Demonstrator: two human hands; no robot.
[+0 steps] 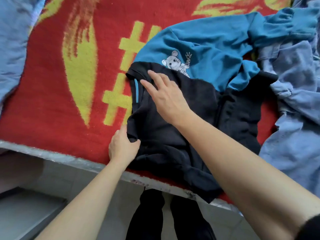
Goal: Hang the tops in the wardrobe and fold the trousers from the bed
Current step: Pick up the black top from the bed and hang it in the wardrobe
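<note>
Two bare hands work on a black garment (155, 135) lying at the near side of a bed, on a red blanket (52, 110) with yellow patterns. It is probably the trousers, judging by the teal piping along what looks like a pocket. Its far part overlaps a teal sweatshirt (204, 42) printed with a cartoon bear.

The left hand (122, 146) pinches a fold at the garment's near left border, fingers curled round the cloth. The right hand (166, 97) lies flat on the far left part, fingers straight and spread, holding nothing.

The fabric looks thick, soft and fleecy, so it should be light, limp and unlikely to slip. It would best be taken by a hem or the waistband, then smoothed flat.

The bed edge (52, 153) runs just under the left wrist, and the garment's near right corner reaches it. Bare blanket lies open to the left. Pale blue clothes (294, 101) crowd the right side, touching the black cloth.
</note>
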